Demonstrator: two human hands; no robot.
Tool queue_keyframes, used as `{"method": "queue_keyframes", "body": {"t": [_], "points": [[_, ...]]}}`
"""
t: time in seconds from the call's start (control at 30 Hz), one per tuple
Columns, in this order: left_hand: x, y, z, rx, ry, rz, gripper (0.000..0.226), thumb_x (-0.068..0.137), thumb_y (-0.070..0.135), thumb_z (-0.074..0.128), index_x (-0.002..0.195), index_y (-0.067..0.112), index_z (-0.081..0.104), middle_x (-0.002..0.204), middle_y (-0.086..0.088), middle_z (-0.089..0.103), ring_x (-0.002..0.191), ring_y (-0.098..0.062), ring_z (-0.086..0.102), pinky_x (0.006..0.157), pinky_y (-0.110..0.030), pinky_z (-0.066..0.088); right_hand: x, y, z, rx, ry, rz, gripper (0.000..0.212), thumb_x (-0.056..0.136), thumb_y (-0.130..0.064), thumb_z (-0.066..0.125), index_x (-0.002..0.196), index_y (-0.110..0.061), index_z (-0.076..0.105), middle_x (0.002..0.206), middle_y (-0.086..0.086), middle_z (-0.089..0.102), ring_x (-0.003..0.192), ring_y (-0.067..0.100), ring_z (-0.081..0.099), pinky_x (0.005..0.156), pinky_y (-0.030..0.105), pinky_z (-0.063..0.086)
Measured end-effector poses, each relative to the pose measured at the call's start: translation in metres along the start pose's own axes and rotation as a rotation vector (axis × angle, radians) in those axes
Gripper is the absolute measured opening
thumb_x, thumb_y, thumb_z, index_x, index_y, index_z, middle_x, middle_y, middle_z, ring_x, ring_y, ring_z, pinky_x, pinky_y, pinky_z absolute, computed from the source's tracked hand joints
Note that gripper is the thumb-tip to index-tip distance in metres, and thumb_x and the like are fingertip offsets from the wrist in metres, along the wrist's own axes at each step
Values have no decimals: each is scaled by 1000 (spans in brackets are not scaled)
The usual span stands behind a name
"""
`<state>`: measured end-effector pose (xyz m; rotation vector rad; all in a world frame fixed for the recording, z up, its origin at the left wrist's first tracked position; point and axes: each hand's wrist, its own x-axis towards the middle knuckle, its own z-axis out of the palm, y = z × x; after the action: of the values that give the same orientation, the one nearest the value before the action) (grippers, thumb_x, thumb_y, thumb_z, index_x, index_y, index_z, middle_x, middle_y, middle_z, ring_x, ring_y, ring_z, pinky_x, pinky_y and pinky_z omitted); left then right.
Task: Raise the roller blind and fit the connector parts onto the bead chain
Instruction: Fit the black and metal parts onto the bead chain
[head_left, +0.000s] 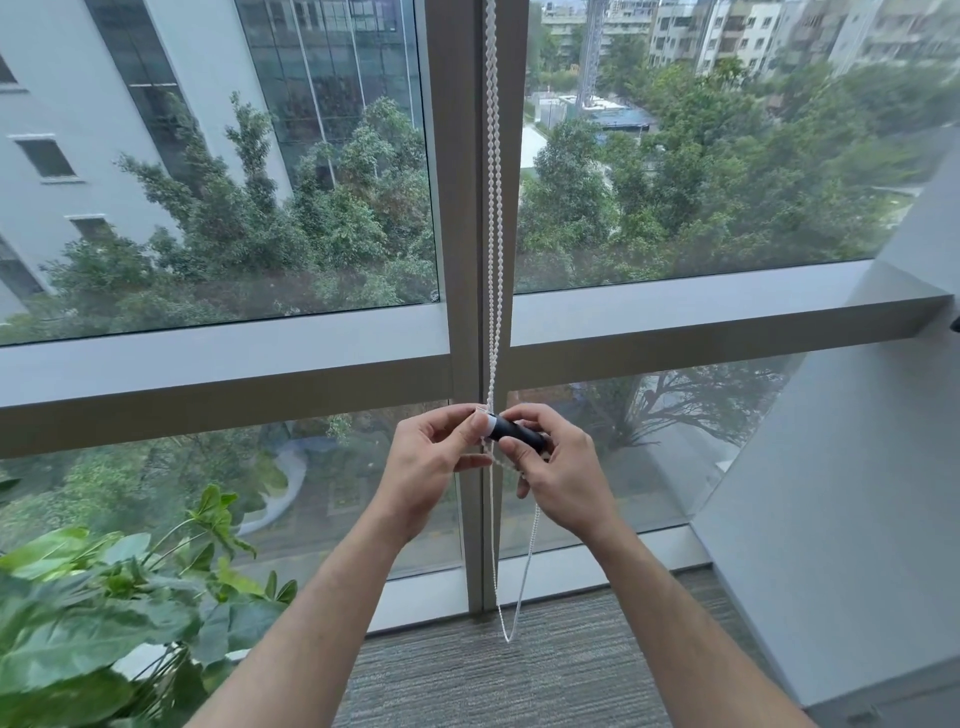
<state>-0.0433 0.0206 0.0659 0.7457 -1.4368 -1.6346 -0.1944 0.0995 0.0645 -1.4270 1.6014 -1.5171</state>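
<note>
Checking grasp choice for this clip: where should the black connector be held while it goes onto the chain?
Hold the black connector round its barrel, from the right, as the right hand does. It lies roughly level with its white tip at the chain, so that end stays free for the left hand fingers.

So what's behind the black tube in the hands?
Behind the black tube runs the white bead chain against the grey window post. The left hand and right hand cover where chain meets tube.
</note>
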Motion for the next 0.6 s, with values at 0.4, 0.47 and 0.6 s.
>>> {"method": "queue_keyframes", "body": {"t": [0.4,0.47,0.6], "points": [[-3,-4,1,32,-66,-28,30,75,31,82,98,12,78,99,-14,78,91,-23,71,87,-46,57,-1,16,8,53,-165,98,19,98,-16,54,116,-19,60,95,-8,63,81,2,56,78,27,45],[-4,-4,3,25,-73,-25,28,74,27,81,98,15,79,98,-12,78,90,-20,71,85,-42,57,-2,16,9,116,-169,141,26,99,-28,49,120,-17,59,108,-1,64,96,7,60,88,29,45],[-6,-6,8,-7,-83,17,30,74,17,80,104,12,77,104,-30,71,92,-23,66,79,-27,57,-2,11,7,139,-215,170,46,93,-57,45,124,-27,59,124,4,63,114,10,59,90,18,45]]}}
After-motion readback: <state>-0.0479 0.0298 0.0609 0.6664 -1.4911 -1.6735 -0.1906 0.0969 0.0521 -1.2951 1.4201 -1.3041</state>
